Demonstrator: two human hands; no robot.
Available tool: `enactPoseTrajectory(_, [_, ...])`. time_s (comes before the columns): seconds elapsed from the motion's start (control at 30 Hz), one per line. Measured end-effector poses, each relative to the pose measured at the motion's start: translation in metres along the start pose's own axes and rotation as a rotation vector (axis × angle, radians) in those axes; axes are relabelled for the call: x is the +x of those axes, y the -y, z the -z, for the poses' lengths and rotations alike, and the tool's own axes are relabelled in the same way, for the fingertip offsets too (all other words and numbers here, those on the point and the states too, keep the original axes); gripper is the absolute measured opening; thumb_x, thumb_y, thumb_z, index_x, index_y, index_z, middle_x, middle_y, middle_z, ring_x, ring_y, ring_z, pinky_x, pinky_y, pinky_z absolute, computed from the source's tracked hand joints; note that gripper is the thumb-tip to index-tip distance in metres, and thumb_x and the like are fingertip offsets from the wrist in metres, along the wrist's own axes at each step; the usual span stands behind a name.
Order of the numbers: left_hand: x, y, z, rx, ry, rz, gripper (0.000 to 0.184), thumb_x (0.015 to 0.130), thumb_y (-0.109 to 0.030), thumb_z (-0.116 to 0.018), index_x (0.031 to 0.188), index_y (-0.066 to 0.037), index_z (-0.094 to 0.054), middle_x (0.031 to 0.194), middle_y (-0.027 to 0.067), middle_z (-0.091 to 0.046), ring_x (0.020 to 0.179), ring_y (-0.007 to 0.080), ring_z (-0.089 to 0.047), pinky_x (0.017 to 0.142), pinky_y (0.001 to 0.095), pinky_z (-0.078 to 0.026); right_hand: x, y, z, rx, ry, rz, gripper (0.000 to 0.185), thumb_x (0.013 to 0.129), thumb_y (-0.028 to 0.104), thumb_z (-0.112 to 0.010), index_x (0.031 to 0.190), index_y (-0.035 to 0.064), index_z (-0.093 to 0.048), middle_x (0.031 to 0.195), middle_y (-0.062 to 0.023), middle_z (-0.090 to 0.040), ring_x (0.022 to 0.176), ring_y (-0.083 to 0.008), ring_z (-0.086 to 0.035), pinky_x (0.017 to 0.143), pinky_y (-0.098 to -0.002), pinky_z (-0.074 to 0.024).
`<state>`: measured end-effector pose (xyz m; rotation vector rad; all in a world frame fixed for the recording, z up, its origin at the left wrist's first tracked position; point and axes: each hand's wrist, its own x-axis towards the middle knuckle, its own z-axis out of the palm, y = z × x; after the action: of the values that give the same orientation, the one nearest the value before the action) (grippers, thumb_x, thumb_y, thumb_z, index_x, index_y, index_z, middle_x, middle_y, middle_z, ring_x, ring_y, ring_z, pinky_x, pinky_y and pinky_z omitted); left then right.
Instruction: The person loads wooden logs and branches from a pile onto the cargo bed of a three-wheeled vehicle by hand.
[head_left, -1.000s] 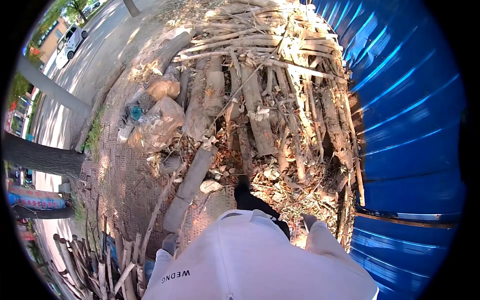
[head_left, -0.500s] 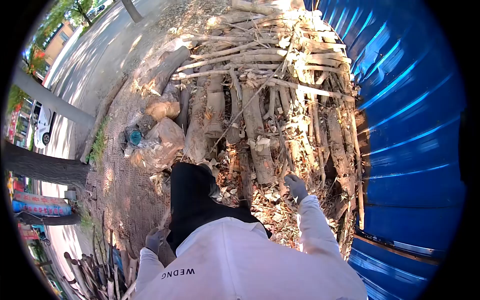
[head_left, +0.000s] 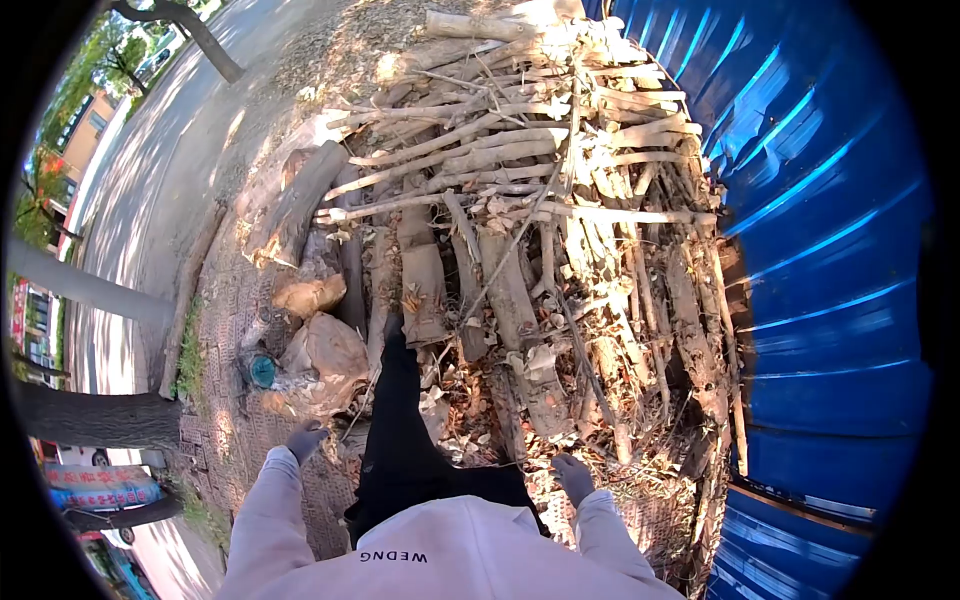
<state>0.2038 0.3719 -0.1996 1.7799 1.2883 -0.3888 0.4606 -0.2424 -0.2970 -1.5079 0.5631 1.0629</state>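
Observation:
My left hand, in a grey glove, hangs over the paving left of my black trouser leg. Its fingers are loosely bent and apart, with nothing visible in them. Just ahead of it lies a thick pale log, cut end up. On the other side, my gloved right hand hovers above leaf litter, fingers slightly curled, and I see nothing in it. A short log lies ahead of that hand. Beyond stretches a pile of long thin branches laid crosswise over thicker logs. My forward foot is among the logs.
A blue corrugated metal wall runs along the right. Left are a brick-paved strip, a tree trunk and a road. A round teal object sits beside the thick log.
One leg has stepped forward among the logs. My left hand has swung forward, while my right has dropped back toward my body. The upright sticks at lower left have gone out of view.

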Motion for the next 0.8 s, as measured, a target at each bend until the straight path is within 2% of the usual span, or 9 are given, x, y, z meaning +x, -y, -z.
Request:
enactPoseTrajectory(0.07, [0.091,-0.030,0.005,0.089,0.131,0.050,0.059,0.091,-0.037,-0.076,0.135,0.001,-0.063,0.116,0.0213,-0.073,0.107,0.0264,-0.070,0.091,0.0344,-0.054,0.020,0.022,-0.035,-0.117,0.016,0.074,0.039,0.099,0.024,-0.068,0.130,0.0011,-0.066,0.115,-0.0076,-0.073,0.098,-0.0184,-0.071,0.083,-0.0320,-0.0546])
enactPoseTrajectory(0.2, [0.233,-0.150,-0.017,0.396,0.123,-0.274,0.065,0.090,-0.043,-0.076,0.135,0.002,-0.062,0.121,0.0221,-0.072,0.111,0.0310,-0.071,0.096,0.0365,-0.054,0.098,0.089,-0.113,-0.248,-0.021,0.203,0.034,0.098,0.022,-0.070,0.123,-0.0015,-0.068,0.109,-0.0084,-0.072,0.095,-0.0143,-0.067,0.084,-0.0286,-0.0537])
enactPoseTrajectory(0.27, [0.299,-0.225,-0.033,0.312,0.323,-0.315,0.070,0.090,-0.047,-0.073,0.139,0.001,-0.059,0.128,0.0235,-0.069,0.120,0.0350,-0.067,0.104,0.0388,-0.051,0.165,0.111,-0.155,-0.253,-0.144,0.517,0.041,0.094,0.025,-0.076,0.125,-0.0003,-0.066,0.102,-0.0078,-0.069,0.091,-0.0137,-0.062,0.084,-0.0298,-0.0517])
enactPoseTrajectory(0.37, [0.376,-0.315,-0.062,0.474,0.101,-0.517,0.073,0.089,-0.043,-0.074,0.146,-0.003,-0.054,0.144,0.0236,-0.058,0.135,0.0358,-0.055,0.114,0.0419,-0.043,0.244,0.198,-0.216,-0.049,-0.232,0.515,0.075,0.091,0.025,-0.081,0.148,-0.0062,-0.045,0.136,-0.0209,-0.061,0.114,-0.0246,-0.064,0.096,-0.0348,-0.0529])
enactPoseTrajectory(0.47, [0.443,-0.385,-0.090,0.457,0.043,-0.626,0.080,0.089,-0.043,-0.075,0.151,0.000,-0.047,0.148,0.0241,-0.053,0.140,0.0368,-0.050,0.117,0.0422,-0.039,0.325,0.280,-0.263,-0.138,-0.413,0.515,0.092,0.082,0.039,-0.087,0.150,-0.0059,-0.044,0.134,-0.0249,-0.062,0.110,-0.0280,-0.067,0.092,-0.0385,-0.0553])
enactPoseTrajectory(0.57, [0.487,-0.429,-0.113,0.462,0.088,-0.782,0.080,0.088,-0.041,-0.074,0.151,-0.002,-0.046,0.151,0.0238,-0.050,0.140,0.0390,-0.048,0.118,0.0425,-0.038,0.382,0.348,-0.289,-0.441,-0.583,0.389,0.105,0.074,0.056,-0.086,0.151,-0.0027,-0.044,0.137,-0.0295,-0.059,0.129,-0.0425,-0.055,0.110,-0.0466,-0.0427])
enactPoseTrajectory(0.6, [0.493,-0.441,-0.117,0.460,0.100,-0.793,0.080,0.088,-0.041,-0.074,0.151,-0.002,-0.046,0.151,0.0238,-0.050,0.140,0.0390,-0.048,0.118,0.0425,-0.038,0.418,0.344,-0.294,-0.608,-0.815,0.553,0.083,0.075,0.037,-0.087,0.136,-0.0084,-0.055,0.110,-0.0238,-0.072,0.099,-0.0373,-0.071,0.091,-0.0419,-0.0553])
enactPoseTrajectory(0.7, [0.503,-0.462,-0.125,0.600,-0.004,-0.915,0.090,0.084,-0.037,-0.077,0.158,-0.008,-0.035,0.164,0.0190,-0.034,0.149,0.0380,-0.036,0.123,0.0451,-0.031,0.441,0.358,-0.278,-0.448,-0.546,0.323,0.057,0.078,0.024,-0.079,0.120,-0.0076,-0.059,0.098,-0.0194,-0.071,0.083,-0.0316,-0.070,0.081,-0.0381,-0.0576])
enactPoseTrajectory(0.8, [0.527,-0.473,-0.132,0.747,-0.236,-0.929,0.096,0.082,-0.035,-0.079,0.161,-0.012,-0.030,0.166,0.0166,-0.031,0.152,0.0382,-0.030,0.124,0.0477,-0.027,0.429,0.327,-0.264,0.440,-0.503,0.348,0.024,0.084,-0.001,-0.061,0.107,-0.0041,-0.057,0.090,-0.0113,-0.061,0.077,-0.0210,-0.067,0.070,-0.0302,-0.0587])
